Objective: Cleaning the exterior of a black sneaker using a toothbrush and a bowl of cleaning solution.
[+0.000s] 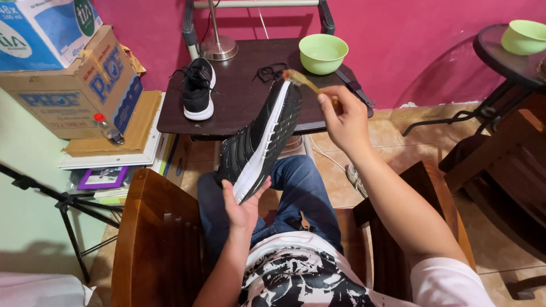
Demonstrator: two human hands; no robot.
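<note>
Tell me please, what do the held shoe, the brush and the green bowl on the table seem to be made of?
Shoe: black upper, probably synthetic mesh or fabric, matte; white sole looks like foam rubber, smooth edge. Brush in the right hand: light tan handle, maybe wood or bamboo; material not sure. Green bowl: likely plastic, even pale colour with a soft sheen. The left hand holds the shoe's heel.

Single head-worn view, steeply down, close over lap

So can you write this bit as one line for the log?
left hand: holds black white-soled sneaker | right hand: holds small tan brush at sole's toe | second black sneaker: on dark wooden table
</note>
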